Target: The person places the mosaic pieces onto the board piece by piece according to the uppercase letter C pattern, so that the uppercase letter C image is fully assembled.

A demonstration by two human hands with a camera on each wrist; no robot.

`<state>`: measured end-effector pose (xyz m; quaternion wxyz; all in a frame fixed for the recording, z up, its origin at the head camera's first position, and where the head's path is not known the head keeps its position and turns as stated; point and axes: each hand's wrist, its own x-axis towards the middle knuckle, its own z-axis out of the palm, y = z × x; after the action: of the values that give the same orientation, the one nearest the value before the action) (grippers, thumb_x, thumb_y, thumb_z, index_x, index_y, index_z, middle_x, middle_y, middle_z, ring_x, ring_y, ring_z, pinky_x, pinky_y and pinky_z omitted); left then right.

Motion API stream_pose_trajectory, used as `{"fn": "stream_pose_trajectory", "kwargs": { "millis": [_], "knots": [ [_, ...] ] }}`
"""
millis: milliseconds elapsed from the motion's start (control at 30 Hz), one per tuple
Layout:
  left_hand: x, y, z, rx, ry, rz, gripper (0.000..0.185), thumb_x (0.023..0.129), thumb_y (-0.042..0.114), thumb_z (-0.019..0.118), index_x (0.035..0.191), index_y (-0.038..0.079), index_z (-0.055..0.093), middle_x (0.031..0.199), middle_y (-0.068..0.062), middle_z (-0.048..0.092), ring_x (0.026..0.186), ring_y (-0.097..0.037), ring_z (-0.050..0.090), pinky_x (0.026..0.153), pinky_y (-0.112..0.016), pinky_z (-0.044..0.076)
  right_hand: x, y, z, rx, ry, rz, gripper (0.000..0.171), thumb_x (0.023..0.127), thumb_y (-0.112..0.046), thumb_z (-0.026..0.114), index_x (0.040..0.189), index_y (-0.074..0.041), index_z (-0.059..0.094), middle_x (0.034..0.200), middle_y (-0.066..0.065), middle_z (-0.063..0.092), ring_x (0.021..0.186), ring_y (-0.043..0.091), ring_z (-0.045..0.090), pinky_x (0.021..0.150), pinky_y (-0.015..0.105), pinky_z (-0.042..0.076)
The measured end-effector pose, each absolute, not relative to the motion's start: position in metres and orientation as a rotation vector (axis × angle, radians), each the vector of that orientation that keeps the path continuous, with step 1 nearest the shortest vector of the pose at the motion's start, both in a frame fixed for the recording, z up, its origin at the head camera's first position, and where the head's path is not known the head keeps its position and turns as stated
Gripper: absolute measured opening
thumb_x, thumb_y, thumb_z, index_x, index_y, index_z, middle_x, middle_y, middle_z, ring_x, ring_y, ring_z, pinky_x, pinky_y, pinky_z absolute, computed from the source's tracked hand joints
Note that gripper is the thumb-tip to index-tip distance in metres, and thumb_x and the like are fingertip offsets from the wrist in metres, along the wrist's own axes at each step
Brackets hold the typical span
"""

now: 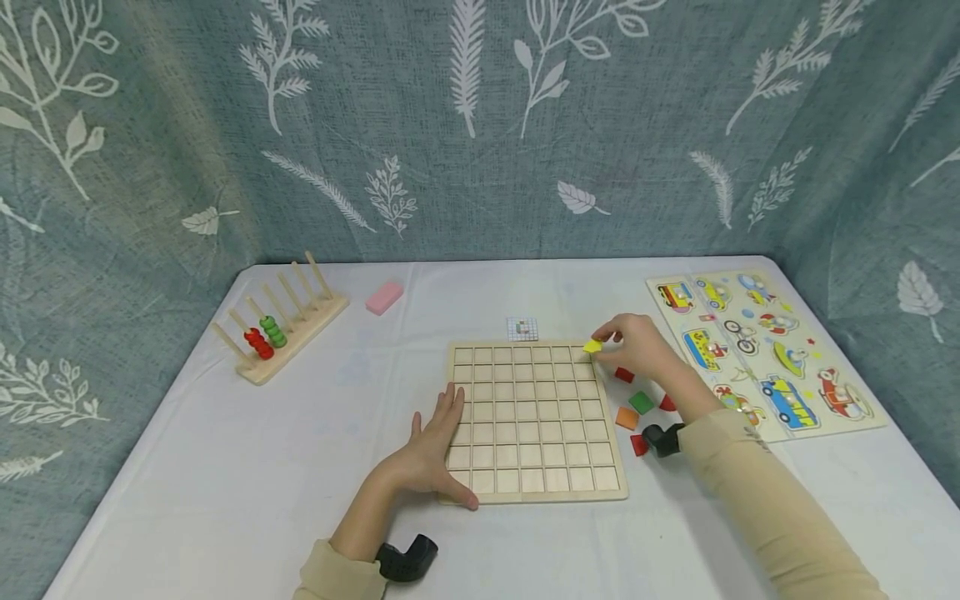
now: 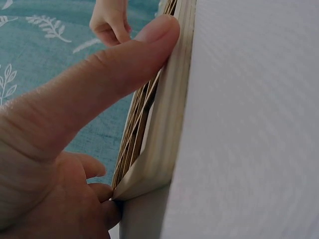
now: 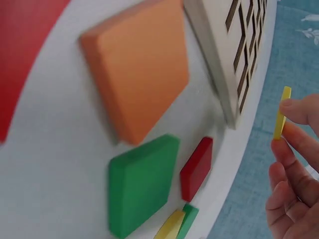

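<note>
A wooden grid board (image 1: 536, 493) lies flat at the middle of the white table. My left hand (image 1: 442, 427) rests on its left edge with straight fingers. The thumb (image 2: 124, 64) presses against the board's rim (image 2: 167, 134). My right hand (image 1: 606, 343) hovers over the board's far right corner and pinches a small yellow tile (image 1: 592, 345) between thumb and fingertips. In the right wrist view the yellow tile (image 3: 281, 113) stands edge-on just off the board (image 3: 234, 50). Loose orange (image 1: 627, 417), green (image 1: 641, 402) and red (image 1: 624, 375) tiles lie to the right of the board.
A peg rack with red and green rings (image 1: 277, 329) stands at the back left, with a pink block (image 1: 384, 297) beside it. A small grid card (image 1: 522, 328) lies behind the board. A vehicle puzzle (image 1: 765, 350) fills the right side. A leaf-patterned curtain surrounds the table.
</note>
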<state>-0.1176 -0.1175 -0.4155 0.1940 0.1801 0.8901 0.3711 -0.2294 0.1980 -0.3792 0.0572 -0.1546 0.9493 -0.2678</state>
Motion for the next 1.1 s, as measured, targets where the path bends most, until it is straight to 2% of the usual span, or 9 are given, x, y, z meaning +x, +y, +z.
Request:
{"fn": "stream_pose_trajectory", "kwargs": {
  "millis": [433, 700, 1100],
  "knots": [
    [-0.117, -0.117, -0.415, 0.483, 2.492, 1.046, 0.140, 0.045, 0.029, 0.092, 0.145, -0.001, -0.002, 0.150, -0.017, -0.013, 0.137, -0.030, -0.011, 0.103, -0.056, -0.012, -0.229, 0.178, -0.380, -0.570, 2.871, -0.829, 0.027, 0.077, -0.015, 0.072, 0.100, -0.002, 0.069, 0.094, 0.009, 0.064, 0.085, 0.025, 0.053, 0.069, 0.035, 0.045],
    [-0.117, -0.118, -0.414, 0.486, 2.495, 1.046, 0.140, 0.045, 0.030, 0.092, 0.145, -0.001, -0.001, 0.150, -0.017, -0.012, 0.137, -0.030, -0.011, 0.103, -0.056, -0.012, -0.228, 0.165, -0.378, -0.667, 2.840, -0.853, 0.025, 0.077, -0.010, 0.071, 0.099, 0.000, 0.069, 0.095, 0.010, 0.065, 0.085, 0.025, 0.054, 0.070, 0.035, 0.046],
    [-0.117, -0.117, -0.413, 0.490, 2.492, 1.050, 0.139, 0.046, 0.029, 0.091, 0.145, -0.001, -0.002, 0.150, -0.017, -0.012, 0.137, -0.030, -0.011, 0.103, -0.055, -0.012, -0.229, 0.148, -0.379, -0.683, 2.793, -0.854, 0.026, 0.077, -0.012, 0.071, 0.100, -0.002, 0.069, 0.096, 0.007, 0.065, 0.088, 0.023, 0.054, 0.073, 0.035, 0.046]
  ]
}}
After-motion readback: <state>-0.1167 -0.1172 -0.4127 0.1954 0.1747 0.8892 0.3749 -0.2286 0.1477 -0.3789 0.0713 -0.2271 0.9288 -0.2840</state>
